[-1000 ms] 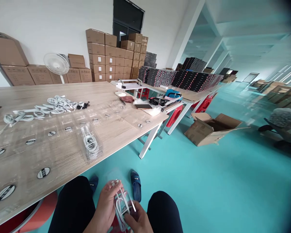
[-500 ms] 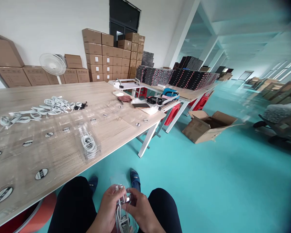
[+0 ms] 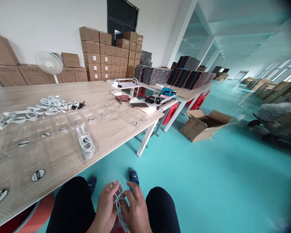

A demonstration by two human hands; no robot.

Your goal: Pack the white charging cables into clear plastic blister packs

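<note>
Low in the head view, between my knees, my left hand (image 3: 106, 207) and my right hand (image 3: 135, 209) are closed together on a coiled white cable (image 3: 119, 207) inside a clear plastic bag (image 3: 111, 178). The cable's plug end sticks up above my left fingers. On the wooden table (image 3: 116, 126) to my left stands a stack of clear bags with packed cables (image 3: 86, 144), near its front edge. Further back lies a heap of loose white cables (image 3: 42, 108).
Clear bags with round black stickers (image 3: 37, 175) cover the table. A phone (image 3: 138, 105) lies at its far end. An open cardboard box (image 3: 205, 124) sits on the teal floor. Stacked cartons (image 3: 106, 56) and a fan (image 3: 48, 63) line the wall.
My right hand has moved up over the cable beside the left, covering more of it. The view has drifted slightly, so the table and boxes sit further left.
</note>
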